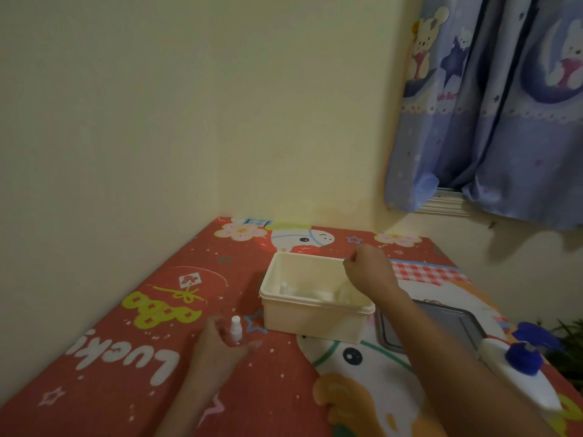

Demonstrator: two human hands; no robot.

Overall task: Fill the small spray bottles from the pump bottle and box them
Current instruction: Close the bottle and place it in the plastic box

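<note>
One small spray bottle [236, 332] upright left of cream box [315, 323], left hand [220, 345] half-curled around it, right hand [370, 268] over box rim, grip unclear, pump bottle [517, 370] right of box.

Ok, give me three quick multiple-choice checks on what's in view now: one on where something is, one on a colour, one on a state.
1. Where is the small spray bottle that stands outside the box?
A. at the left hand
B. on the tray
C. beside the pump bottle

2. What colour is the pump bottle's pump head?
A. red
B. blue
C. green

3. How is the cream box?
A. lidded
B. tipped over
C. open-topped

Answers: 1 A, the left hand curls around it on the table; 2 B, the pump head shows blue above a white body; 3 C, its inside shows, with the right hand over its far rim.
</note>
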